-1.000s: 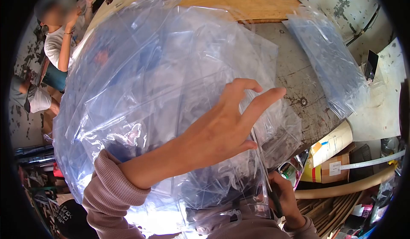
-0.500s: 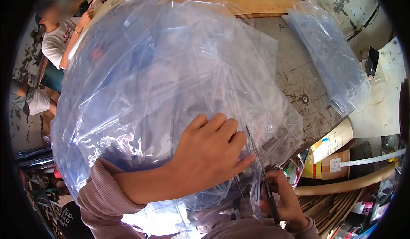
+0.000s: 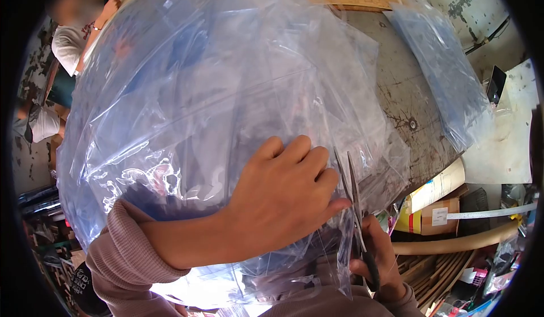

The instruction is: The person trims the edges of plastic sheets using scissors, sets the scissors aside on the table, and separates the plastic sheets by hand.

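Note:
A large, crumpled clear plastic sheet is heaped in front of me, its lower part hanging over my lap. My left hand lies across it with the fingers curled, pinching the plastic near its right side, the thumb pointing right. Just right of that thumb, my right hand holds a pair of scissors by dark handles. Their two slim blades point up and stand apart, with the plastic's edge beside them. Part of the handles is hidden by the fingers.
A second stack of folded clear plastic lies on the worn table at the right. A cardboard box, a long curved tube and wooden strips are below the table's edge. Another person is at the far left.
The scissor blades have spread apart from nearly closed. My left hand keeps its hold on the plastic. The view has shifted slightly, so the table and folded stack sit a little farther right.

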A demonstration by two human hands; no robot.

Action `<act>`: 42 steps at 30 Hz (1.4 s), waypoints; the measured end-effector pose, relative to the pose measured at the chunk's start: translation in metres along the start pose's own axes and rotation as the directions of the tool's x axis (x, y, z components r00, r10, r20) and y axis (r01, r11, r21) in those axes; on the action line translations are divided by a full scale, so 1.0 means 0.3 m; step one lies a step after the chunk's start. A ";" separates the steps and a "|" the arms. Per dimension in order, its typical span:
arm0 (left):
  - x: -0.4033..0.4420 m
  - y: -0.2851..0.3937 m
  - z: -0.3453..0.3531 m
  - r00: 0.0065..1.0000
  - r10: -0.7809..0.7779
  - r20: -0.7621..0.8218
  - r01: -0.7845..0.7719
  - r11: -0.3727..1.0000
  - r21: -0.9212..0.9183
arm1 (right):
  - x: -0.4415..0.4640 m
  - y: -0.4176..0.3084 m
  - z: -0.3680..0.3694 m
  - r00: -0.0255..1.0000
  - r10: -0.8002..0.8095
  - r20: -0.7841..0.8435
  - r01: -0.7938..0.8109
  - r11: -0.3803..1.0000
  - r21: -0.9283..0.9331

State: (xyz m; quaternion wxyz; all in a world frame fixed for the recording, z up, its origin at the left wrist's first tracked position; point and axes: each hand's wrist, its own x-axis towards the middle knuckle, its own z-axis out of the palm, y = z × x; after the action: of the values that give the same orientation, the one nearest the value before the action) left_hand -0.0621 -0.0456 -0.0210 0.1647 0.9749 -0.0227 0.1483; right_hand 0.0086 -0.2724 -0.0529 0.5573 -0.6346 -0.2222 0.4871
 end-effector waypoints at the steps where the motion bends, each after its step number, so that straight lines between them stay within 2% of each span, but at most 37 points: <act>1: -0.001 -0.001 0.002 1.000 0.002 -0.009 -0.002 1.000 -0.006 | 0.000 0.000 0.001 1.000 0.007 -0.005 -0.007 1.000 -0.008; 15: -0.001 0.010 -0.002 0.999 -0.015 0.037 0.016 1.000 -0.025 | -0.014 -0.023 -0.011 1.000 0.017 0.005 -0.016 0.974 -0.224; 17: 0.001 0.011 -0.003 0.999 -0.016 0.047 0.017 1.000 -0.025 | -0.011 -0.027 -0.019 0.999 0.013 0.037 -0.001 0.952 -0.305; 20: 0.004 0.013 -0.001 0.998 -0.022 0.056 0.024 0.999 -0.028 | -0.006 -0.024 -0.014 1.000 0.015 0.001 -0.014 0.971 -0.239; 24: 0.008 0.013 0.004 0.998 -0.022 0.058 0.024 0.999 -0.036 | -0.006 -0.023 -0.017 1.000 0.003 -0.012 -0.006 0.971 -0.240; 27: 0.009 0.014 0.001 0.998 -0.023 0.060 0.025 0.999 -0.030 | -0.006 -0.042 -0.015 0.999 0.035 -0.013 -0.037 0.959 -0.281; 33: 0.013 0.016 0.003 0.997 -0.032 0.065 0.034 0.999 -0.035 | -0.014 -0.018 -0.028 1.000 -0.009 0.013 0.013 0.944 -0.329; 35: 0.012 0.016 0.005 0.998 -0.036 0.056 0.038 0.998 -0.042 | -0.011 -0.024 -0.027 1.000 0.007 0.012 -0.002 0.918 -0.397; 42: 0.013 0.012 0.005 0.998 -0.031 0.046 0.032 0.999 -0.028 | -0.002 -0.022 -0.018 0.999 -0.040 -0.004 0.036 0.932 -0.361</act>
State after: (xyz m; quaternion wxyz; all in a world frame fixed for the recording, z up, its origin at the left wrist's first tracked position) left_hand -0.0583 -0.0496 -0.0201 0.1806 0.9757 -0.0133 0.1233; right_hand 0.0148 -0.2738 -0.0470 0.4418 -0.7246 -0.3168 0.4235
